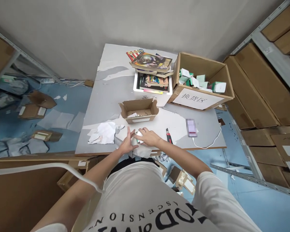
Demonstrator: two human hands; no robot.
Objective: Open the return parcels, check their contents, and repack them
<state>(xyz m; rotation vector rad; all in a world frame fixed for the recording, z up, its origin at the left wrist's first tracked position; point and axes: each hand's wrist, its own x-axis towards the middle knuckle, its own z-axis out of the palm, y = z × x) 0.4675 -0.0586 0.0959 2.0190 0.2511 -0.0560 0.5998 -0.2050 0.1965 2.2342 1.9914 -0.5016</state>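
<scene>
At the table's front edge, my right hand point(147, 136) grips a small white box point(139, 134) with a bit of green on it; fingers hide part of it. Close on its left side, my left hand point(127, 141) has its fingers spread and holds nothing. A whitish bag or sheet point(143, 151) hangs below the hands at the edge. Just beyond them stands an open cardboard box point(140, 119) with scraps inside. Left of my hands lies crumpled white paper point(103, 132). A red and black box cutter point(169, 136) lies to the right.
Books point(154, 61) are piled on a white bin point(152, 97) at the back. Beside it, a labelled carton point(200, 96) holds several green-and-white boxes. A phone point(191, 128) with a white cable lies right on the table point(118, 87). Shelves of cartons point(256, 83) stand right; packaging litters the floor.
</scene>
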